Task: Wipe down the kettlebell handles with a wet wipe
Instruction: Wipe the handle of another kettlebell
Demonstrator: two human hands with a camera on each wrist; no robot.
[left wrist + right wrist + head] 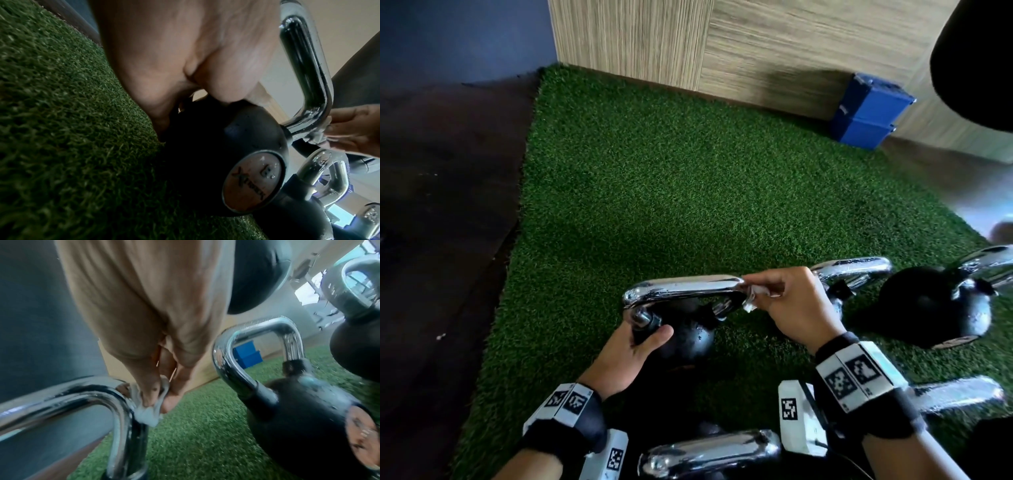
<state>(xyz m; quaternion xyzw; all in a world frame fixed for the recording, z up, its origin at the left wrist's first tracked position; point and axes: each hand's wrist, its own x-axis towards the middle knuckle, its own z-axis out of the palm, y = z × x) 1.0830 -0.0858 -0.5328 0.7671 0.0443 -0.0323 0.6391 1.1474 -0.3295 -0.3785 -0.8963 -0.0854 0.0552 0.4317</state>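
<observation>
A black kettlebell [688,337] with a chrome handle [685,286] stands on green turf in front of me. My left hand [635,346] grips its body near the left foot of the handle, thumb curled over the top. My right hand [787,301] pinches a crumpled white wet wipe [751,296] against the handle's right corner. In the right wrist view the wipe [148,412] is bunched between my fingertips on the bend of the handle [115,399]. The left wrist view has the kettlebell's body [222,146], its handle [312,78] and the wipe [316,138].
Several more chrome-handled kettlebells stand around: one behind my right hand [856,270], one at right [941,305], one near my knees [709,452], another at lower right [959,394]. Two stacked blue boxes [866,113] stand by the wooden wall. Dark floor borders the turf [654,178] on the left.
</observation>
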